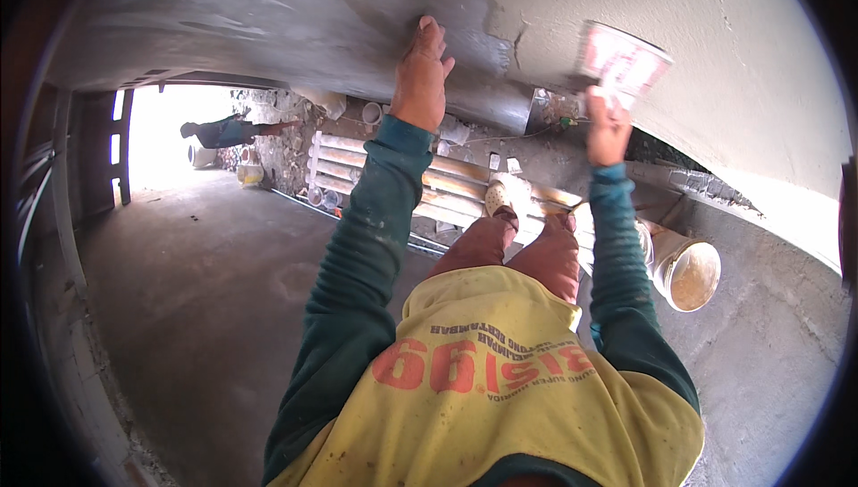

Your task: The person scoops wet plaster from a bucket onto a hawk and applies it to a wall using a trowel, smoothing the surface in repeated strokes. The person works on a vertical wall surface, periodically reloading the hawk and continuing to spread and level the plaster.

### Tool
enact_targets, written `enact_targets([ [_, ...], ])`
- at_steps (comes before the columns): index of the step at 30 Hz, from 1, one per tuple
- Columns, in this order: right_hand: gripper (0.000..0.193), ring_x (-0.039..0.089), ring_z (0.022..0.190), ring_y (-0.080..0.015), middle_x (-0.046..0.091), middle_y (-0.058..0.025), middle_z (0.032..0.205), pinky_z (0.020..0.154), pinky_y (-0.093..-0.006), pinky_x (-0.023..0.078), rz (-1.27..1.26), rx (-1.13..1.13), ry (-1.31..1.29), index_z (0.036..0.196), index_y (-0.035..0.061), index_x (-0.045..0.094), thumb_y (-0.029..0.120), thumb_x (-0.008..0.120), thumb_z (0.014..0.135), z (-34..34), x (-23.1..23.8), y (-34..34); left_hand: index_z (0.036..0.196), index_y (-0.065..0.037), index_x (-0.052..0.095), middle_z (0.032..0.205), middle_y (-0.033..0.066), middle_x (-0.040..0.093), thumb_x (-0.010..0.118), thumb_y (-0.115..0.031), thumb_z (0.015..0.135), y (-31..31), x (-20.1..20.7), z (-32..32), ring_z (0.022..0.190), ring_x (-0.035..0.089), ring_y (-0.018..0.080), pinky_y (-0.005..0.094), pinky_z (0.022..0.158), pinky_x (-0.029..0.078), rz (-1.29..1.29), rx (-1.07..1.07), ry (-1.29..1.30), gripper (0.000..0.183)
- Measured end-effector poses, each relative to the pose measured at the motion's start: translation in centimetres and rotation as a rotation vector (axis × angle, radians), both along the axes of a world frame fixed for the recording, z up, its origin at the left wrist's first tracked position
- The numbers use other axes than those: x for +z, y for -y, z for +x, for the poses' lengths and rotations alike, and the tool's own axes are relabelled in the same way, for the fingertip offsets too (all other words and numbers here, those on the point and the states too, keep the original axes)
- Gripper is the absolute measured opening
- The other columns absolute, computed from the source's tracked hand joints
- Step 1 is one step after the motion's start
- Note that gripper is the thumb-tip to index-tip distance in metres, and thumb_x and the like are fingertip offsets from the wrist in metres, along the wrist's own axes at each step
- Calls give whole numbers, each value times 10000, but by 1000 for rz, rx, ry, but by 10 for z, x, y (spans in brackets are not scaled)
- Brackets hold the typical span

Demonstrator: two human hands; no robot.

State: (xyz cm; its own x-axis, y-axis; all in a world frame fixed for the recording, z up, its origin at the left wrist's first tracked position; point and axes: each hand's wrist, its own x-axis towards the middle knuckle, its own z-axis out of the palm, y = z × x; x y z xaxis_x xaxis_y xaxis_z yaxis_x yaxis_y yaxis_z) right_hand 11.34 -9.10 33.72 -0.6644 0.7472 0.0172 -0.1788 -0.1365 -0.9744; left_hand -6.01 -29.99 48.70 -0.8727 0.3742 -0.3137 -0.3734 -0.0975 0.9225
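Observation:
My left hand (424, 80) is raised with its fingers stretched out and holds nothing. It is at the dark grey part of the wall (268, 13); whether the palm touches it I cannot tell. My right hand (608, 130) grips the handle of a wide flat scraper (623, 60), whose pale blade is marked in red and slightly blurred. The blade is over the pale coated part of the wall (715, 4), right of a ragged edge where the two surfaces meet. Whether it presses on the wall is unclear.
I stand on a raised platform of wooden planks (456, 185). A white bucket (686, 271) stands at the right. Another person (223, 133) is at the far left, near a bright opening and a yellowish container (250, 174). Rubble and a thin cable lie beyond the planks.

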Motion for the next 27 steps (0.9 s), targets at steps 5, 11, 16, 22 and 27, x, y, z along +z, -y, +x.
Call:
enact_targets([
  [5,191,581,738,-75,685,8,825,692,-244,446,203,-220,1,950,74,727,230,666,1042,112,25,-81,1621,19,213,1679,194,284,527,-456,1083,-7,-7,1,1559,280,321,452,1243,313,23,6,-31,783],
  [11,211,718,875,-344,728,-195,978,744,-468,558,1135,204,729,1090,56,704,235,635,1002,95,-22,-21,1620,26,203,1667,160,306,465,-387,1120,-6,-11,-4,1552,305,301,442,1232,334,-80,-76,-195,700],
  [16,346,675,985,-442,717,-225,1074,884,-568,500,1390,134,561,1200,36,639,303,618,981,16,-92,25,1623,28,187,1663,130,310,359,-302,1156,-3,1,-9,1559,299,280,441,1232,320,-55,-60,-91,597],
  [22,353,649,1120,-422,706,-228,1168,987,-591,441,1422,139,666,1222,47,631,302,604,979,-30,-101,36,1621,35,183,1660,143,318,348,-315,1156,5,3,-9,1563,294,277,442,1234,313,-37,-87,-90,604],
  [27,317,677,1034,-438,720,-224,1080,947,-584,468,1370,102,649,1157,53,635,314,610,979,-28,-82,32,1613,45,202,1632,160,374,362,-299,1153,22,-14,-18,1531,362,290,427,1210,351,-169,-239,-336,596],
])
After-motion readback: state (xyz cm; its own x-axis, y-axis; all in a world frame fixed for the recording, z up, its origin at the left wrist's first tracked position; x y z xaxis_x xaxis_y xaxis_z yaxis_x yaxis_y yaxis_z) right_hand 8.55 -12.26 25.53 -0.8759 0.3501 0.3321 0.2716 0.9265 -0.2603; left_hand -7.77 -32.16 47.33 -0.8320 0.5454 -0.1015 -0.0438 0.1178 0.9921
